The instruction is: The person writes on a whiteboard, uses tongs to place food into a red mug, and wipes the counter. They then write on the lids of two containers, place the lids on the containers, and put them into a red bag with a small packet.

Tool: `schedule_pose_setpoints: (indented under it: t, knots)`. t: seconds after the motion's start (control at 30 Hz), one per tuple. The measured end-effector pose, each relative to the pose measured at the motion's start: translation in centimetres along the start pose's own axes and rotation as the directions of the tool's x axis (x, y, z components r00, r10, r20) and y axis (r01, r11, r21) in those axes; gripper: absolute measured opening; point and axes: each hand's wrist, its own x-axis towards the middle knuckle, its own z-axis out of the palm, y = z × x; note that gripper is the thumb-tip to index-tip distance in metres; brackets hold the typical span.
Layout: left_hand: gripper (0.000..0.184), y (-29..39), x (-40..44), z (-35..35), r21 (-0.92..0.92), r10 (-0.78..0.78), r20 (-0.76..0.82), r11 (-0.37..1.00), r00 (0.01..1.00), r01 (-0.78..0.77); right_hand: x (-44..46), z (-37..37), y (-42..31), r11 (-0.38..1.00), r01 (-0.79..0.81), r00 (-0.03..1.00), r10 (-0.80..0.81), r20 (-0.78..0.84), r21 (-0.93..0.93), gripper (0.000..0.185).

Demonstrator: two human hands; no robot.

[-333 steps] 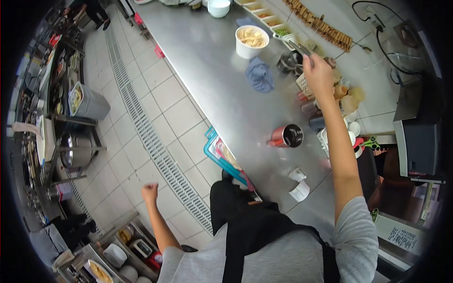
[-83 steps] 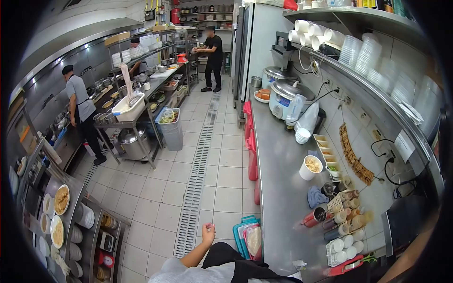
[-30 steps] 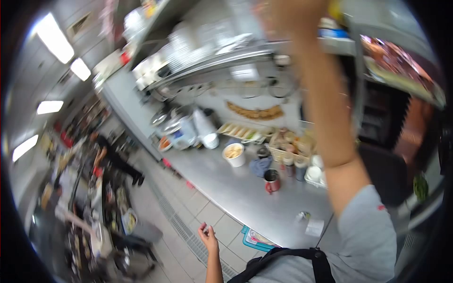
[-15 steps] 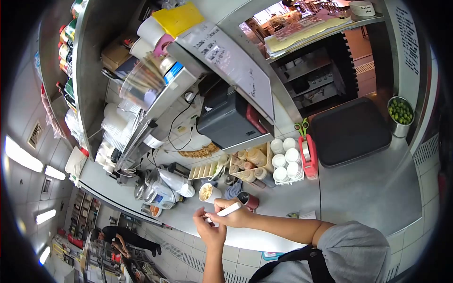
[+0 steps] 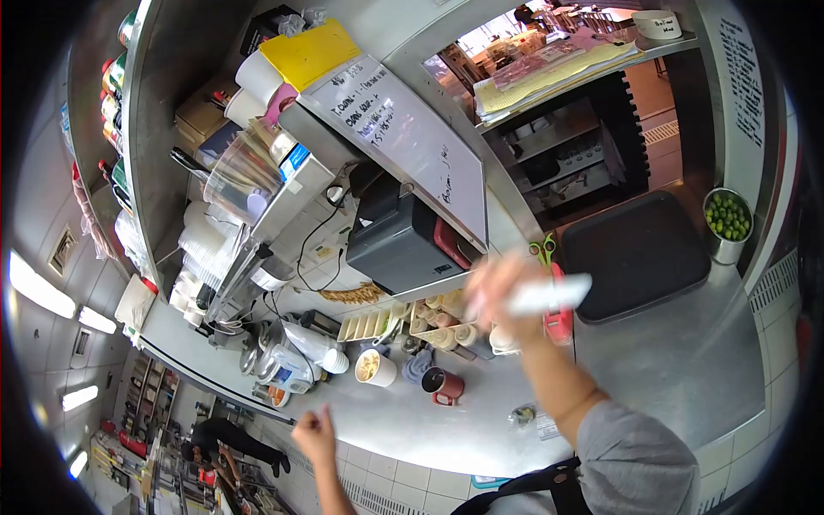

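Observation:
My right hand (image 5: 499, 292), smeared by motion, is closed around a thick white marker (image 5: 549, 294) pointing right. It is raised in front of the lower edge of the whiteboard (image 5: 386, 120), which carries handwriting; I cannot tell whether they touch. My left hand (image 5: 316, 436) is lower left, past the counter's front edge, its fingers curled and thumb up. Whatever it holds, if anything, is hidden. On the counter (image 5: 481, 429) between the hands stand a dark red mug (image 5: 443, 388) and a white tub with pale food (image 5: 376, 367).
A grey and red machine (image 5: 412, 245) sits below the whiteboard. Bottles in a bin (image 5: 442, 322), green scissors (image 5: 543, 249) and a red tape dispenser (image 5: 560, 322) line the back. A black tray (image 5: 635, 253) and a pot of green produce (image 5: 728, 219) stand right. A person (image 5: 236, 442) bends over at lower left.
My hands have parted. The right hand has gone up and right with the marker, while the left has dropped down and left. The whiteboard writing is clearer.

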Motion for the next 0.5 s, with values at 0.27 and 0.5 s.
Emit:
schedule_pose_setpoints:
  t: [0.27, 0.5]
  knots:
    - [0.046, -5.1, -2.9, -4.9, 0.044, -0.179, 0.196, 0.984, 0.964, 0.174, 20.8, -6.6, 13.0, 0.863, -0.396, 0.889, 0.445, -0.103, 0.315, 0.014]
    - [0.045, -8.8, -9.5, -3.5, 0.08, -0.348, 0.179, 0.937, 0.92, 0.339, 20.1, -5.2, 14.4, 0.872, -0.462, 0.885, 0.464, 0.03, 0.163, 0.01]
